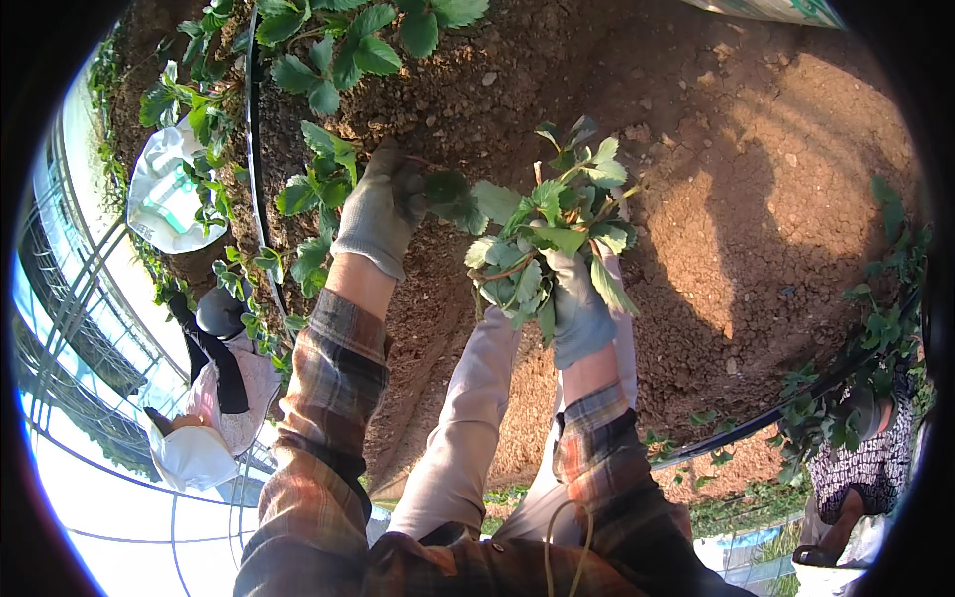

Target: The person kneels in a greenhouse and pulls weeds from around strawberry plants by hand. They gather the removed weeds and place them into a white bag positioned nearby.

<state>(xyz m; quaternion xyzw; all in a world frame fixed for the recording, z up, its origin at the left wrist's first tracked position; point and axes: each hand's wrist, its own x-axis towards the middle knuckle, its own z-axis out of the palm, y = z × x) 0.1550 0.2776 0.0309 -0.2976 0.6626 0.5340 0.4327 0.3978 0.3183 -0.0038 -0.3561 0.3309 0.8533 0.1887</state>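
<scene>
My right hand [582, 306], in a grey knitted work glove, is closed around a bunch of leafy strawberry cuttings [552, 224] held above the soil between the rows. My left hand [384, 205], gloved alike, reaches to the side of the planted soil bed [462, 89]. Its fingers are partly hidden in shadow, with a reddish runner and dark leaves [451, 198] beside them; whether it grips them is not plain. Strawberry plants [321, 186] grow just left of that hand, and more plants [358, 52] stand farther along the bed.
A black irrigation hose [254, 149] runs along the bed at left, beside a white plastic bag [171, 194]. A person in a white hat [194, 455] is at lower left, another in a patterned top [858, 463] at lower right. Another hose [731, 433] crosses the right-hand plants.
</scene>
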